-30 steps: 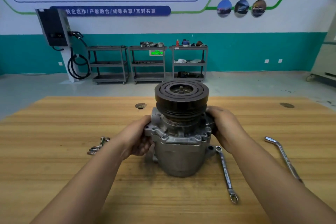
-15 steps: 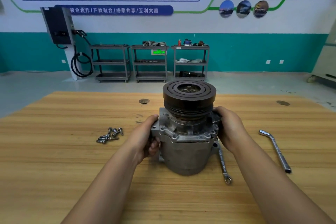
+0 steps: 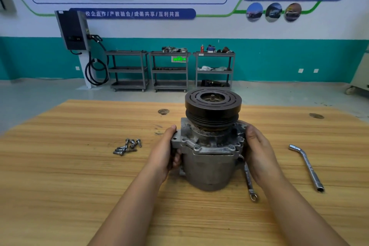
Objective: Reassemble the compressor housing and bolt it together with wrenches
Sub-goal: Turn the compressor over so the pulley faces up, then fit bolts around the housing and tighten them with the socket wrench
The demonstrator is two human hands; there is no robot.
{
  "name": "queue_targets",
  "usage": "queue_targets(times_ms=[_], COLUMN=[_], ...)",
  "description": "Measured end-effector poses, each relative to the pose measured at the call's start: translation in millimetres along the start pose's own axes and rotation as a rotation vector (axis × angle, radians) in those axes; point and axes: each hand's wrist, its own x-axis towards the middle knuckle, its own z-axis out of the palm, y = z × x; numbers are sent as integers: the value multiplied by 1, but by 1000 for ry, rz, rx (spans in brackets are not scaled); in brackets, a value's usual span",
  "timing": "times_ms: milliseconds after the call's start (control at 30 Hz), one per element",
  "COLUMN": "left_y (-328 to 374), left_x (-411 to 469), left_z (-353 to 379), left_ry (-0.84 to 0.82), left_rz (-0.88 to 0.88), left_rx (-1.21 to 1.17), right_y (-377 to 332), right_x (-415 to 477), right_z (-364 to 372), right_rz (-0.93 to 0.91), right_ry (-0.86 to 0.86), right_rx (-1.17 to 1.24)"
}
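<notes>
Bolts (image 3: 127, 147) heaped left of centre, a strip of table (image 3: 79, 175) between them and left hand (image 3: 165, 156), which grips the compressor (image 3: 209, 164) by its flange. Compressor upright mid-frame, pulley (image 3: 212, 106) up. Right hand (image 3: 259, 156) clamps its other side; spanner (image 3: 249, 182) just beside it, wrench (image 3: 307, 168) well apart toward right edge.

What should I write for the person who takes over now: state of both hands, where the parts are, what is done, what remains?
Left hand and right hand both grip the compressor housing, upright on the table, pulley up.
Bolts lie loose to its left; ring wrench just right of it, bent socket wrench farther right.
Done: housing halves look joined. Left: fit and tighten bolts.
</notes>
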Motion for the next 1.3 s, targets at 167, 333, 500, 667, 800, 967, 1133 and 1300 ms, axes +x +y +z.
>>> queue_targets(times_ms=[167,333,500,667,800,967,1133,1300], left_y=[-1,8,3,1,2,8,10,6], left_x=[3,17,23,31,30,22,0,12], left_z=[-8,-50,-79,-85,-84,-71,-24,-7], left_ry=[211,680,849,865,846,821,282,18], left_rz=[227,395,70,45,32,136,411,155], left_rx=[380,923,1302,1323,1331,1265,526,-40], right_y=[1,3,3,2,9,14,2,-7], right_x=[2,1,1,1,-3,2,40,56], right_z=[0,-1,-2,-3,-2,2,15,25], right_rz=[-21,-21,-26,3,-29,17,308,290], right_ry=[-15,-25,-28,-9,-4,52,83,301], right_rx=[-69,-67,-71,-110,-156,-60,-232,-306])
